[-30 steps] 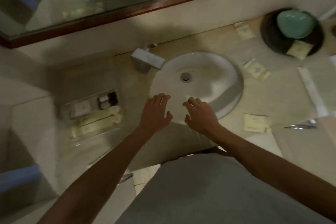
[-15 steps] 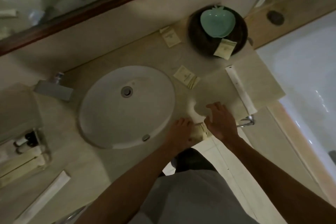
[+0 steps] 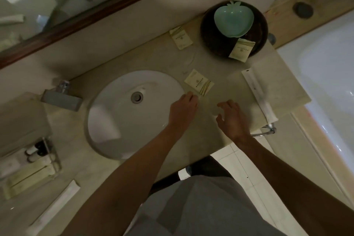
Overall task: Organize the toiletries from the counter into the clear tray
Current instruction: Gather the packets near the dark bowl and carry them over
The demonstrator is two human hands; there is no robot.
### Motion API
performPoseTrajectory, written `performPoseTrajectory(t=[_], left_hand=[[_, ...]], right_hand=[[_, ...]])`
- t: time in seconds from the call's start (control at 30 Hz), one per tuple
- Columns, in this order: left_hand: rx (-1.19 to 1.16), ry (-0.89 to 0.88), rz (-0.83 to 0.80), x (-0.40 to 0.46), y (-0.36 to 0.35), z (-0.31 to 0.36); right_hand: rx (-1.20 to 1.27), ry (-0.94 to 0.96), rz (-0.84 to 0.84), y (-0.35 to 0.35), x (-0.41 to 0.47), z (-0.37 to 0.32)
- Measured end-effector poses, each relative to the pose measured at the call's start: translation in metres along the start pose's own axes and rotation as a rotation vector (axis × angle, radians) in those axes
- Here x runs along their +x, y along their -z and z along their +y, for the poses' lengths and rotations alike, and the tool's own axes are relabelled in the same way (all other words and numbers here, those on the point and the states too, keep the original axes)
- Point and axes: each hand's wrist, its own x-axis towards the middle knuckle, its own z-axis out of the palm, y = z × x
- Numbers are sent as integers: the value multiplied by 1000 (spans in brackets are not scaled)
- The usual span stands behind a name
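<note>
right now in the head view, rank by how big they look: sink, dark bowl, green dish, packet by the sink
1. sink
2. dark bowl
3. green dish
4. packet

All lie at a similar range, so the order looks safe.

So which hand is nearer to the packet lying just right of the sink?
Left. The left hand has its fingertips just below the packet, by its lower left corner. The right hand is farther, below and right of it.
</note>
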Motion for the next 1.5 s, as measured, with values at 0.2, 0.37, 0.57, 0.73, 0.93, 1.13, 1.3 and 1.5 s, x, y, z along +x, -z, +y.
performPoseTrajectory(t=[0.2, 0.37, 0.57, 0.73, 0.93, 1.13, 1.3, 1.5], left_hand=[[-169, -148, -557, -19, -10, -2], [-209, -191, -387, -45, -10, -7], [-223, 203, -200, -51, -6, -44], [-110, 336, -272, -58, -16, -91], [190, 78, -547, -25, -46, -162], [329, -347, -389, 4, -77, -189], [340, -326, -452, -3, -92, -188], [293, -219, -580, -27, -91, -185]], right_hand=[[-19, -70, -24, 3, 21, 2], [-10, -49, -32, 4, 62, -22], [-59, 0, -78, -6, 114, -55], [-99, -21, -82, -16, 127, -56], [-165, 11, -17, -31, 123, -55], [-127, -23, 50, -50, 114, -58], [-143, -72, 102, -51, 115, -52], [-122, -45, 75, -47, 114, -46]])
